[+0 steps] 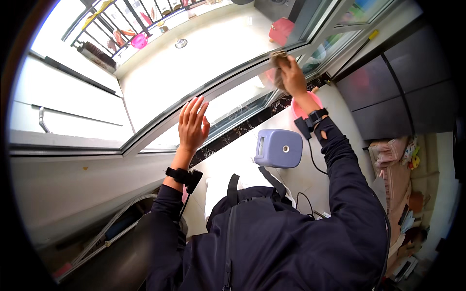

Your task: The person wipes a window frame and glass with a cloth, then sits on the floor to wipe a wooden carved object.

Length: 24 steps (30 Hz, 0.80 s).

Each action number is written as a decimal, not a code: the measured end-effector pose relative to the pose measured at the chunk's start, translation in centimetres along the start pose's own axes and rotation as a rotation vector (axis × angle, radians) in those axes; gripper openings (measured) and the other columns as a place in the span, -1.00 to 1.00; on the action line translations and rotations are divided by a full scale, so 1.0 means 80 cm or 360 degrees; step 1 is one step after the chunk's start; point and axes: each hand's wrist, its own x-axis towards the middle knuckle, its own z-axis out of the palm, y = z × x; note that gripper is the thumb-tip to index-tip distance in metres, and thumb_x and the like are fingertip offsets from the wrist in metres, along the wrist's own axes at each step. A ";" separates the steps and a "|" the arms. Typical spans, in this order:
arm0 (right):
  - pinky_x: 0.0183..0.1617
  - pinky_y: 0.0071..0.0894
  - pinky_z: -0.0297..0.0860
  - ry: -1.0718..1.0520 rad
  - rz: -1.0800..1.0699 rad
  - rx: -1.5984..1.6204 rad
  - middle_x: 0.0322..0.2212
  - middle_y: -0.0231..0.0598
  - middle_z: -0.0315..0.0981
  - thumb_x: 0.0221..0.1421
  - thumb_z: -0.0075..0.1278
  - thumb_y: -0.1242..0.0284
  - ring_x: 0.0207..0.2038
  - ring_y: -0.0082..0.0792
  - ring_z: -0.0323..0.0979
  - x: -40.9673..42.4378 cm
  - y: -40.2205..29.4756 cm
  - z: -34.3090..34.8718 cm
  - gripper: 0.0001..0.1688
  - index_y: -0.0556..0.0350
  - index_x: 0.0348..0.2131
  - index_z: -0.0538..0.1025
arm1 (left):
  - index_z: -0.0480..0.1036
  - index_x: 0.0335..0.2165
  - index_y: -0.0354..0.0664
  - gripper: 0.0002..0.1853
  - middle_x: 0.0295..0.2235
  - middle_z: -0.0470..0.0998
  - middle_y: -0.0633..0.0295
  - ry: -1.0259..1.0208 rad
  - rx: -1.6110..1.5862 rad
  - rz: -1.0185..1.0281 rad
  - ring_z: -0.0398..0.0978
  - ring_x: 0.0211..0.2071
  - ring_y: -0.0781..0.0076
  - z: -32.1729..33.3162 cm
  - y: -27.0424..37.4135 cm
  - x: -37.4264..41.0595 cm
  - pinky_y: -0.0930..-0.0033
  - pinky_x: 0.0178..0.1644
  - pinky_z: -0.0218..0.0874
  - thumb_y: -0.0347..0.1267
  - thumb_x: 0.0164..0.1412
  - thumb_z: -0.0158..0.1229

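A crumpled brown cloth (279, 69) is in my right hand (294, 78), held up against the glass door panel near its metal frame. My left hand (193, 125) is raised at the white door frame (225, 83), fingers extended and holding nothing; its fingertips overlap the frame, and whether they touch it I cannot tell. Below my right forearm, partly hidden by it, a pink basin (297, 111) stands on the floor. A blue-grey plastic stool (278, 148) sits on the tiles between my arms. Each wrist wears a black strap with a small device and cable.
Beyond the glass lie a balcony floor (160, 69), a black railing (134, 14) and a red stool (282, 31). Dark cabinets (389, 83) and a black pole with yellow ends (358, 52) stand at right. A ribbed hose (109, 222) runs at lower left.
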 end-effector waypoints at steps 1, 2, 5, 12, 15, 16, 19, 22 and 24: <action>-0.13 -0.22 0.35 -0.0011 0.0107 0.0016 -0.12 -0.12 0.24 -0.06 -0.08 0.56 -0.17 -0.06 0.35 0.003 0.037 -0.005 -0.53 -0.09 -0.07 0.40 | 0.21 0.04 -0.11 -0.44 0.07 0.21 0.20 -0.0074 0.0055 -0.0015 0.12 0.12 0.31 0.011 0.005 0.001 0.24 0.19 -0.08 -0.47 -0.02 -0.03; -0.12 -0.21 0.34 -0.0017 0.0121 0.0004 -0.10 -0.10 0.23 -0.05 -0.10 0.57 -0.15 -0.03 0.34 0.007 0.074 -0.010 -0.51 -0.08 -0.05 0.37 | 0.18 0.06 -0.12 -0.41 0.07 0.19 0.18 -0.0107 0.0099 -0.0090 0.11 0.11 0.29 0.021 0.010 0.003 0.23 0.19 -0.08 -0.46 -0.03 -0.01; -0.13 -0.20 0.35 -0.0082 0.0268 -0.0035 -0.12 -0.11 0.27 0.00 -0.13 0.54 -0.13 -0.03 0.33 0.021 0.155 -0.021 -0.53 -0.11 -0.04 0.36 | 0.10 0.08 -0.20 -0.32 0.06 0.14 0.14 -0.0169 0.0318 -0.0190 0.06 0.10 0.24 0.039 0.017 0.006 0.22 0.17 -0.09 -0.47 -0.08 0.05; -0.16 -0.15 0.35 0.0122 0.0470 0.0284 -0.10 -0.04 0.23 0.04 -0.17 0.50 -0.14 0.06 0.32 0.003 0.140 0.020 -0.48 -0.16 0.04 0.26 | 0.10 0.06 -0.24 -0.32 0.00 0.16 0.12 -0.0045 0.0382 -0.0270 0.02 0.10 0.23 0.053 0.039 0.014 0.14 0.20 -0.15 -0.47 -0.11 0.05; -0.16 -0.14 0.34 0.0164 0.0652 0.0378 -0.08 -0.04 0.20 0.03 -0.18 0.52 -0.14 0.07 0.31 0.002 0.064 0.027 -0.46 -0.15 0.05 0.26 | 0.07 0.06 -0.31 -0.30 -0.01 0.16 0.08 -0.0081 0.0467 -0.0278 0.01 0.10 0.18 0.051 0.045 0.016 0.13 0.22 -0.19 -0.44 -0.12 0.05; -0.18 -0.14 0.35 0.0228 0.0641 0.0391 -0.08 -0.04 0.18 0.01 -0.16 0.53 -0.16 0.08 0.32 -0.005 0.048 0.037 -0.45 -0.15 0.05 0.26 | 0.06 0.07 -0.32 -0.29 -0.01 0.16 0.06 -0.0088 0.0488 -0.0270 0.01 0.10 0.17 0.054 0.045 0.018 0.11 0.22 -0.20 -0.44 -0.13 0.05; -0.24 -0.11 0.37 0.0160 0.0615 0.0594 -0.07 -0.01 0.17 -0.05 -0.10 0.52 -0.18 0.08 0.32 -0.018 -0.031 0.048 -0.45 -0.15 0.01 0.31 | 0.05 0.06 -0.36 -0.26 0.00 0.15 0.00 -0.0100 0.0553 -0.0216 0.02 0.10 0.12 0.057 0.046 0.016 0.06 0.23 -0.22 -0.43 -0.15 0.07; -0.18 -0.14 0.37 -0.0125 0.0499 0.0822 -0.08 -0.02 0.17 -0.04 -0.11 0.46 -0.19 0.06 0.33 -0.032 -0.114 0.038 -0.50 -0.20 -0.03 0.35 | 0.04 0.06 -0.39 -0.27 0.01 0.14 -0.02 -0.0161 0.0632 -0.0150 0.03 0.09 0.08 0.058 0.043 0.014 0.05 0.24 -0.23 -0.43 -0.14 0.06; -0.09 -0.20 0.34 -0.0281 0.0342 0.1033 -0.08 -0.09 0.23 0.02 -0.16 0.49 -0.16 -0.05 0.37 -0.039 -0.149 0.027 -0.55 -0.22 -0.04 0.37 | 0.06 0.05 -0.39 -0.30 0.00 0.14 -0.01 -0.0161 0.0638 -0.0107 0.04 0.09 0.09 0.057 0.044 0.018 0.06 0.24 -0.22 -0.44 -0.13 0.03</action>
